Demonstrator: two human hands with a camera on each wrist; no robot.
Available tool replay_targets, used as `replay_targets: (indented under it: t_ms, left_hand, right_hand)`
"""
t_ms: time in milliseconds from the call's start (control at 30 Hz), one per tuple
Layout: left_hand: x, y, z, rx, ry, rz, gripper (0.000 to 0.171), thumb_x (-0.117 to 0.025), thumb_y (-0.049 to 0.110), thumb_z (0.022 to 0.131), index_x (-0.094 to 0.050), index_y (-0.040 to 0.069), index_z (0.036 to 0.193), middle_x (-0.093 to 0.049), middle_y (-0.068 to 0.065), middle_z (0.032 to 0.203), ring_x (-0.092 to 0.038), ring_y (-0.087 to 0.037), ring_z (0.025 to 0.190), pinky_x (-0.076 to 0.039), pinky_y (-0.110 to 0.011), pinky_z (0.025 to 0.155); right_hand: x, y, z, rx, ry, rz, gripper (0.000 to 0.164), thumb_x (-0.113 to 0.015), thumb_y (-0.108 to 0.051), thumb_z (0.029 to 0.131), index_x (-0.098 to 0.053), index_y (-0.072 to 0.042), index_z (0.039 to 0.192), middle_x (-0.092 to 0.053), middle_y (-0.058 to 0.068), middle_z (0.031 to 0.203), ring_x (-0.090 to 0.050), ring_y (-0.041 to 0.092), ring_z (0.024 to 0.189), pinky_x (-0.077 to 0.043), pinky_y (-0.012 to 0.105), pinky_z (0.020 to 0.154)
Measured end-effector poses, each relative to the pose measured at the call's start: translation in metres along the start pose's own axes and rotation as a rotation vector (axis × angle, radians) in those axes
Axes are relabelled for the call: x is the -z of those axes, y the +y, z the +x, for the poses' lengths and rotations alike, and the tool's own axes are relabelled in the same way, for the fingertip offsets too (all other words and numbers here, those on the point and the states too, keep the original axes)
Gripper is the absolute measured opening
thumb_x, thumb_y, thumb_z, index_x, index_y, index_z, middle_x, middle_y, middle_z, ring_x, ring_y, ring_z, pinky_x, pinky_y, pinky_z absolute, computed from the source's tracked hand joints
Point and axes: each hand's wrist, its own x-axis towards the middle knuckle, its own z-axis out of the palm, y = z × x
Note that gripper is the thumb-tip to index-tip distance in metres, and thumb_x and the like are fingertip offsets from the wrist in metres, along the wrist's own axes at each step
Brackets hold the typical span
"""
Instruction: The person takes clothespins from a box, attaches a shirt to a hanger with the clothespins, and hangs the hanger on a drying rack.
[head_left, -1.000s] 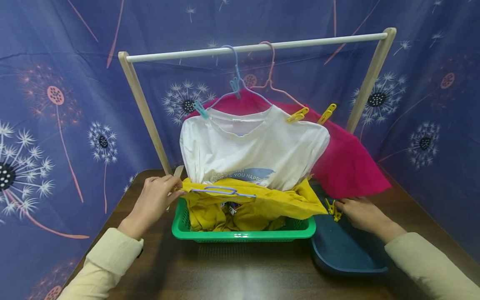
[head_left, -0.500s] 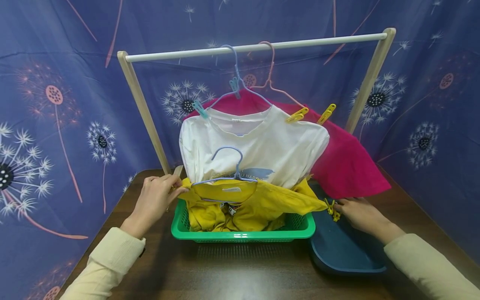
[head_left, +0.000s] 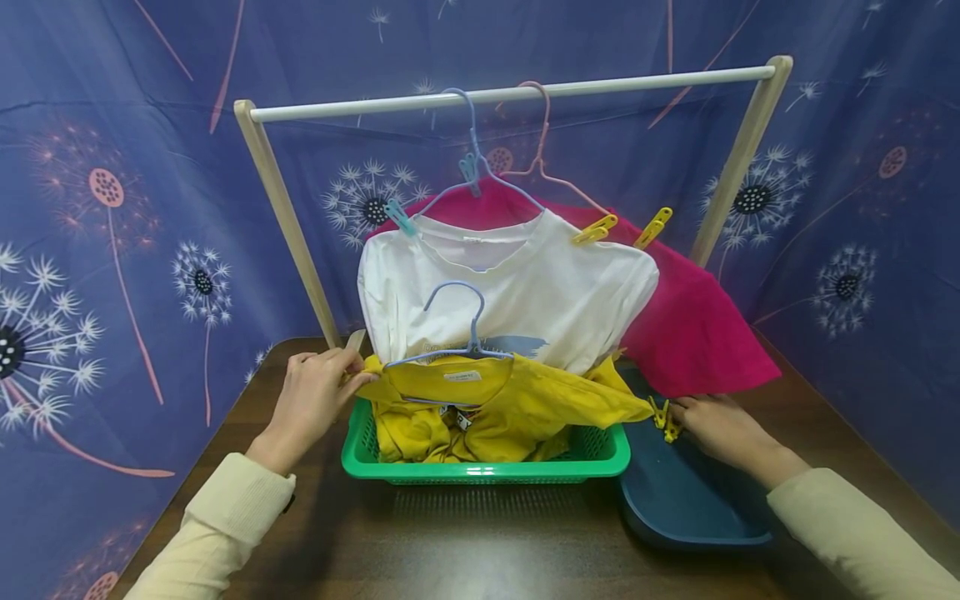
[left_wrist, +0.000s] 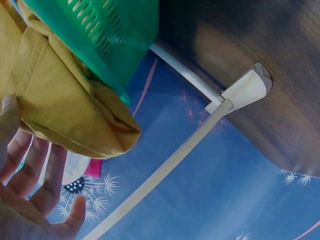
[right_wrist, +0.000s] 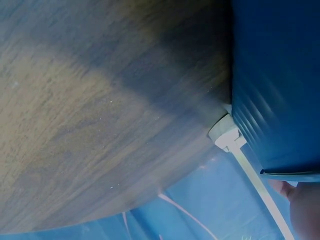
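Observation:
My left hand (head_left: 311,400) pinches the left shoulder of a yellow shirt (head_left: 562,389), thumb on top and fingers beneath. In the left wrist view the thumb lies on the yellow cloth while the other fingers spread behind its edge. A blue hanger (head_left: 474,333) sits in the shirt's neckline, hook upright before the hanging white shirt (head_left: 480,283). Most of the yellow shirt lies bunched in a green basket (head_left: 480,472). My right hand (head_left: 723,429) holds yellow clothespins (head_left: 665,421) by its fingertips, over the dark blue tray (head_left: 693,492). The right wrist view mostly hides that hand.
Behind the basket stands a drying rack with a white rail (head_left: 645,83) and wooden posts (head_left: 288,217). A magenta garment (head_left: 697,325) hangs there behind the white shirt and drapes over the tray's back. Light blue clothespins (head_left: 400,218) and yellow ones clip the hung clothes.
The blue hanger in the yellow shirt has tipped from lying flat to hook upright, and the neckline with its label has come into view. Both hands have stayed nearly in place.

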Motion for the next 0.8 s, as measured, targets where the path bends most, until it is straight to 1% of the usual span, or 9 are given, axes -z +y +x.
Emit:
replay_targets:
  t_ms: [100, 200, 267, 333, 433, 533, 633, 700, 800]
  left_hand:
    - [-0.0009, -0.0003, 0.0000, 0.008, -0.003, 0.002, 0.019, -0.072, 0.030, 0.075, -0.060, 0.016, 0.073, -0.053, 0.005, 0.058, -0.049, -0.012, 0.052, -0.040, -0.049, 0.074]
    - [-0.0017, -0.0011, 0.0003, 0.021, -0.011, 0.002, 0.019, -0.072, 0.030, 0.075, -0.060, 0.016, 0.073, -0.054, 0.004, 0.059, -0.050, -0.013, 0.053, -0.040, -0.049, 0.076]
    - [-0.0019, -0.0013, 0.0005, 0.029, -0.014, -0.001, 0.019, -0.071, 0.031, 0.076, -0.060, 0.016, 0.073, -0.055, 0.004, 0.059, -0.050, -0.013, 0.054, -0.039, -0.049, 0.077]
    - [-0.0022, -0.0015, 0.0003, 0.035, -0.012, -0.007, 0.019, -0.071, 0.031, 0.076, -0.060, 0.016, 0.073, -0.055, 0.004, 0.059, -0.050, -0.013, 0.054, -0.039, -0.049, 0.078]
    - [-0.0029, -0.0017, 0.0001, 0.035, 0.001, -0.011, 0.019, -0.071, 0.031, 0.076, -0.060, 0.016, 0.073, -0.056, 0.004, 0.060, -0.050, -0.013, 0.055, -0.039, -0.050, 0.079]
    - [-0.0045, -0.0024, -0.0003, 0.031, 0.016, -0.015, 0.019, -0.072, 0.031, 0.075, -0.060, 0.016, 0.073, -0.057, 0.003, 0.061, -0.051, -0.014, 0.055, -0.038, -0.051, 0.081]
    - [-0.0058, -0.0031, 0.0000, 0.023, 0.027, -0.011, 0.017, -0.072, 0.029, 0.074, -0.061, 0.016, 0.076, -0.059, 0.003, 0.062, -0.054, -0.016, 0.055, -0.038, -0.051, 0.082]
    - [-0.0064, -0.0034, 0.0003, 0.022, 0.029, -0.010, 0.016, -0.072, 0.028, 0.075, -0.061, 0.016, 0.077, -0.061, 0.002, 0.063, -0.055, -0.017, 0.056, -0.038, -0.051, 0.083]
    - [-0.0068, -0.0041, 0.0004, 0.025, 0.027, -0.014, 0.014, -0.071, 0.026, 0.077, -0.062, 0.015, 0.079, -0.062, 0.001, 0.064, -0.056, -0.017, 0.058, -0.039, -0.052, 0.083]
  right_hand:
    - [-0.0017, 0.0005, -0.0010, 0.006, 0.015, -0.029, 0.022, -0.079, -0.011, 0.064, -0.059, -0.017, 0.070, -0.054, -0.005, 0.070, -0.053, 0.016, 0.067, -0.044, 0.034, 0.060]
    - [-0.0021, 0.0003, -0.0018, 0.020, 0.015, -0.003, 0.024, -0.078, -0.010, 0.064, -0.056, -0.020, 0.065, -0.055, -0.007, 0.072, -0.053, 0.016, 0.070, -0.044, 0.034, 0.062]
    - [-0.0015, -0.0001, -0.0020, 0.028, 0.001, 0.020, 0.027, -0.079, -0.010, 0.063, -0.054, -0.022, 0.063, -0.053, -0.009, 0.072, -0.051, 0.014, 0.070, -0.042, 0.033, 0.061]
    - [-0.0005, -0.0006, -0.0021, 0.026, -0.008, 0.039, 0.029, -0.081, -0.011, 0.060, -0.054, -0.021, 0.067, -0.054, -0.009, 0.074, -0.052, 0.014, 0.071, -0.042, 0.034, 0.062]
    - [0.0012, -0.0009, -0.0026, 0.005, -0.031, 0.037, 0.036, -0.084, -0.013, 0.055, -0.057, -0.017, 0.078, -0.056, -0.005, 0.076, -0.054, 0.017, 0.073, -0.045, 0.038, 0.065]
    - [0.0018, -0.0010, -0.0034, -0.016, -0.046, 0.037, 0.042, -0.085, -0.013, 0.054, -0.058, -0.015, 0.086, -0.060, -0.002, 0.081, -0.058, 0.021, 0.077, -0.047, 0.043, 0.070]
    - [0.0012, -0.0011, -0.0040, -0.016, -0.064, 0.038, 0.039, -0.084, -0.013, 0.055, -0.060, -0.015, 0.085, -0.062, -0.002, 0.084, -0.059, 0.022, 0.082, -0.047, 0.044, 0.074]
    - [0.0009, -0.0016, -0.0044, -0.010, -0.069, 0.040, 0.033, -0.083, -0.012, 0.058, -0.061, -0.017, 0.082, -0.062, -0.003, 0.084, -0.058, 0.022, 0.083, -0.046, 0.045, 0.074]
    - [0.0009, -0.0023, -0.0040, 0.000, -0.073, 0.043, 0.028, -0.080, -0.009, 0.061, -0.061, -0.020, 0.078, -0.061, -0.005, 0.081, -0.057, 0.021, 0.082, -0.045, 0.045, 0.073]
